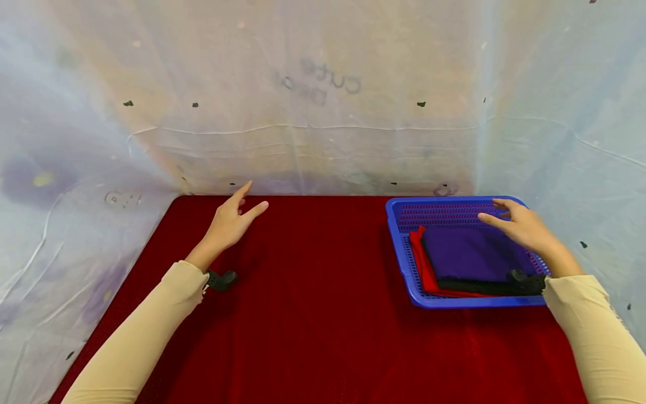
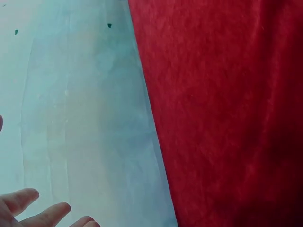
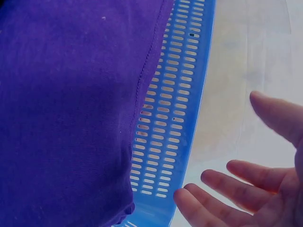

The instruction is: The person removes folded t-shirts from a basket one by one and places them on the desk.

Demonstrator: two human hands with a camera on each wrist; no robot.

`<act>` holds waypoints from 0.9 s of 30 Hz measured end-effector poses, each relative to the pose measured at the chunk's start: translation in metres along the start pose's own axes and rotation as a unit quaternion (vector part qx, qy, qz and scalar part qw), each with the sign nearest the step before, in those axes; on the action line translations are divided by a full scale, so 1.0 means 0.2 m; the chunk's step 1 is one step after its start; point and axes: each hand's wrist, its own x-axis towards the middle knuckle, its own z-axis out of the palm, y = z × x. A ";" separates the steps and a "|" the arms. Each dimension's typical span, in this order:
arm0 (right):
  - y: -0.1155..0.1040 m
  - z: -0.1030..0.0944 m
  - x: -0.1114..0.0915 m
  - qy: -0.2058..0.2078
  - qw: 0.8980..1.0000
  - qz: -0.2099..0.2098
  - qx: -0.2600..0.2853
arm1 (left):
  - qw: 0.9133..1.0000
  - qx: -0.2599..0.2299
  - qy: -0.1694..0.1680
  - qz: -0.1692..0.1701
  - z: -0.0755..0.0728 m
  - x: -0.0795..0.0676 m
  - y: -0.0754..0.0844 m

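In the head view a blue plastic basket [image 1: 407,280] with slotted walls stands on the right side of the red cloth. Folded fabric lies stacked inside it: a purple piece [image 1: 469,252] on top, a dark one [image 1: 469,284] below, and a red one [image 1: 424,264] at the bottom. My right hand [image 1: 522,224] hovers over the basket's right part, fingers spread and holding nothing; the right wrist view shows the purple fabric [image 3: 71,109] beside the slotted wall. Over the left of the red cloth, my left hand [image 1: 227,224] is raised with thumb and fingers apart, touching nothing.
A red cloth [image 1: 313,314] covers the table. Pale plastic sheeting [image 1: 313,157] rises behind it and along both sides, with faint writing at the back. A dark wrist camera [image 1: 222,280] is strapped to the left wrist, another [image 1: 527,282] to the right.
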 end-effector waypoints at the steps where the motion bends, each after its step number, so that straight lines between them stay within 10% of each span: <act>1: 0.00 0.00 0.00 0.000 1.000 0.001 0.002 | 1.000 -0.005 0.001 0.000 0.01 0.00 0.00; 27: 0.10 -0.06 -0.07 -0.001 0.999 0.025 0.035 | 0.994 -0.106 -0.029 0.009 0.14 0.07 0.17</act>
